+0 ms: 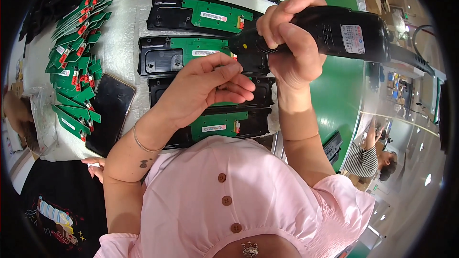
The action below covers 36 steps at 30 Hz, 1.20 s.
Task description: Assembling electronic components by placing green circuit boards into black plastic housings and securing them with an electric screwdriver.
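My right hand point(297, 43) is wrapped round a black electric screwdriver point(330, 31), held on its side with its narrow end toward the left. That tip is over a green circuit board point(184, 45) in the second black plastic housing point(153, 61) from the far side. Just nearer than the tip, my left hand point(198, 83) hovers with thumb and forefinger pressed together and the other fingers curled. Anything in this pinch is too small to make out. Parts of the two nearer housings, including the third housing point(158, 88), are hidden by my left hand and forearm.
Another housing with a board point(217, 15) lies at the far end of the row. Several loose green circuit boards point(71, 91) are piled at the left, beside a dark phone point(112, 110). A person in black is at my left; a striped-shirted person point(366, 162) is farther right.
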Each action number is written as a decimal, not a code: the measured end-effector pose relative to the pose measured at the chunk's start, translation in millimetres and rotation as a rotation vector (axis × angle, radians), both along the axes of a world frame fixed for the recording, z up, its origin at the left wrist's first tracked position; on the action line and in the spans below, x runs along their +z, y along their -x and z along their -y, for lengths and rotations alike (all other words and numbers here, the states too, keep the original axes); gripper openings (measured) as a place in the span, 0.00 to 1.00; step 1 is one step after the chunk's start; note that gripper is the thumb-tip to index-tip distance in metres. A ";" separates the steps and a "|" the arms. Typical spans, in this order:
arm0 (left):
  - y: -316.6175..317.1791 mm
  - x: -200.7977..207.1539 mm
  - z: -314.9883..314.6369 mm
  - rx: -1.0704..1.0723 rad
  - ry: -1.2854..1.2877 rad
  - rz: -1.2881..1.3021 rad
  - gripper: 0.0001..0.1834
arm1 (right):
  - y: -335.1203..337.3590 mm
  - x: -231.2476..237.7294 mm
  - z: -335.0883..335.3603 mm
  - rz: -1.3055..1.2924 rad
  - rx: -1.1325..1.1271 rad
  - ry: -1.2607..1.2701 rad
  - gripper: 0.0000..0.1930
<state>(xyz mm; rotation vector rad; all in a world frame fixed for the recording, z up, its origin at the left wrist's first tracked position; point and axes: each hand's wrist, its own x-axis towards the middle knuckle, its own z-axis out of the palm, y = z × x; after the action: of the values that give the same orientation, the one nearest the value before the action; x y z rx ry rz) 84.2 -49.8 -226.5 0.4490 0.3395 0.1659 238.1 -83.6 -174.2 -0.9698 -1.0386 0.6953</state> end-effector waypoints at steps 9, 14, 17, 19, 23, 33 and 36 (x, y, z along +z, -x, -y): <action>7.1 15.9 -27.9 0.534 0.030 -0.033 0.12 | 2.4 2.1 -7.4 -0.001 0.125 0.033 0.08; 11.8 9.6 -18.7 0.432 0.050 0.033 0.11 | 5.9 8.3 -4.5 -0.018 0.105 0.004 0.11; 4.8 12.5 -7.9 0.361 0.095 0.007 0.10 | -11.9 42.6 19.5 -0.002 0.244 -0.243 0.23; 7.0 12.8 -0.2 0.385 0.152 -0.085 0.10 | -16.0 58.6 30.0 0.086 0.357 -0.315 0.26; 6.7 7.1 8.3 0.359 0.170 0.009 0.10 | -4.5 72.9 46.5 0.036 0.387 -0.282 0.18; -1.5 14.5 21.3 0.351 0.150 -0.050 0.10 | 4.4 69.2 54.8 0.013 0.311 -0.313 0.16; -1.0 10.6 22.1 0.323 0.156 -0.025 0.12 | 3.8 70.6 55.5 0.046 0.333 -0.306 0.19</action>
<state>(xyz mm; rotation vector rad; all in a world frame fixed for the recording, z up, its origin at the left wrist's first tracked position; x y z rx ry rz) 85.2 -72.0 -215.8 0.2396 0.4452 0.4452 234.3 -139.0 -103.6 -0.5542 -1.3203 0.7604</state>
